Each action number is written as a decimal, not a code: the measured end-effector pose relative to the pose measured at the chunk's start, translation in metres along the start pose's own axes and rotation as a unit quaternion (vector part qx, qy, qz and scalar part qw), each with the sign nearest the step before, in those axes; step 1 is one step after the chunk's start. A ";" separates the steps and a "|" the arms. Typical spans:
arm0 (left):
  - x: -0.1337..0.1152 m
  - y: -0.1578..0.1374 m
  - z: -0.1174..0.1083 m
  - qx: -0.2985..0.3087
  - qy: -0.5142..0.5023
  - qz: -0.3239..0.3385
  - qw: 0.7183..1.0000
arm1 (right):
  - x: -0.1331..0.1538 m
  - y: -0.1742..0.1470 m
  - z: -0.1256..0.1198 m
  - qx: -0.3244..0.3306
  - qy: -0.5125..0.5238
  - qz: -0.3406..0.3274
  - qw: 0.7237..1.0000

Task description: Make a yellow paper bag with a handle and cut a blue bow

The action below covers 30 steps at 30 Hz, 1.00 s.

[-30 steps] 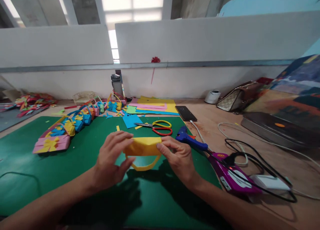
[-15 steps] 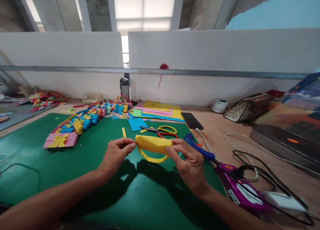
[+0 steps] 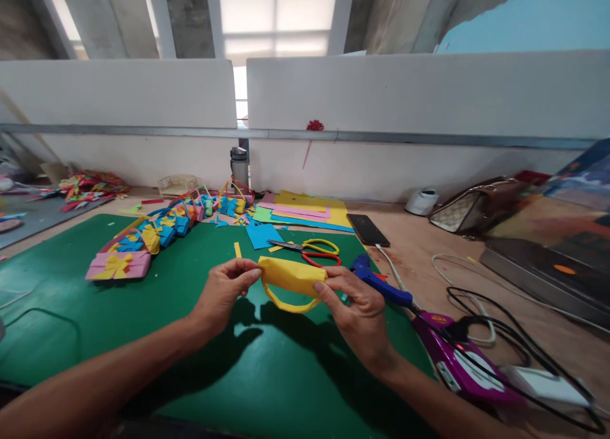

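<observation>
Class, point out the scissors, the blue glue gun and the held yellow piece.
Scissors (image 3: 302, 247), head view: where blades meet handles.
Blue glue gun (image 3: 386, 289), head view: its handle.
Yellow piece (image 3: 291, 276), head view: middle of its body.

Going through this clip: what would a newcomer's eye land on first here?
Probably the bright yellow paper piece in the centre, pinched at its ends by the left hand and right hand, its loop hanging below over the green mat. Next, the row of small colourful paper bags at the left, a pink one nearest. Then the blue glue gun, just beyond the right hand.
</observation>
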<state>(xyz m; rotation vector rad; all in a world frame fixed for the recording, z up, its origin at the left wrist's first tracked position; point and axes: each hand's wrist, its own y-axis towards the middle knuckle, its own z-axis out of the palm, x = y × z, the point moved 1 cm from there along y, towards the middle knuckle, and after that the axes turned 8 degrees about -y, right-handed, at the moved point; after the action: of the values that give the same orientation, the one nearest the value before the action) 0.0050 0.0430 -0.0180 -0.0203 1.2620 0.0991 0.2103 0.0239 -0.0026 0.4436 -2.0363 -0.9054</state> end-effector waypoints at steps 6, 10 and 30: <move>0.001 0.000 0.000 0.010 -0.025 -0.025 0.999 | -0.001 -0.001 0.001 0.016 0.018 0.020 1.000; -0.003 -0.004 0.001 0.030 -0.016 -0.009 0.999 | -0.002 -0.002 0.001 0.022 0.040 0.052 0.998; 0.000 0.001 -0.002 0.068 -0.036 -0.025 0.997 | 0.001 -0.001 -0.005 0.012 0.009 -0.027 1.000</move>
<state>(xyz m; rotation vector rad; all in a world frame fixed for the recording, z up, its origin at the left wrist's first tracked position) 0.0026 0.0440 -0.0189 0.0688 1.1922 -0.0294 0.2134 0.0207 -0.0006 0.5196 -2.0301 -0.9057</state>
